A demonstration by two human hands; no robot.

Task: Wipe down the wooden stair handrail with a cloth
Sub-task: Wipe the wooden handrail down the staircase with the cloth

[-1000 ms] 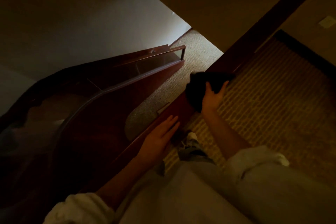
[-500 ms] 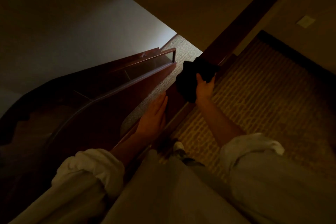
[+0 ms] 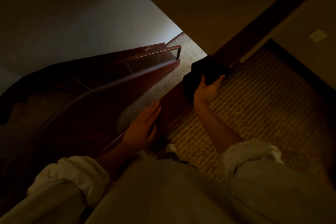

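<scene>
Since wooden handrail (image 3: 263, 24) runs diagonally, near-left to far-right: wiping along that axis. Gripping dark cloth (image 3: 203, 71) with right hand (image 3: 207, 91), fingers curled round it, on rail top. Resting left hand (image 3: 143, 125) flat, fingers straight, on rail nearer body. Likely next: sliding cloth up-right.

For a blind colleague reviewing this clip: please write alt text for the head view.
The right hand holds a dark cloth against the wooden handrail, while the left hand rests open on it nearer the body. Stairs curve down on the left.
</scene>
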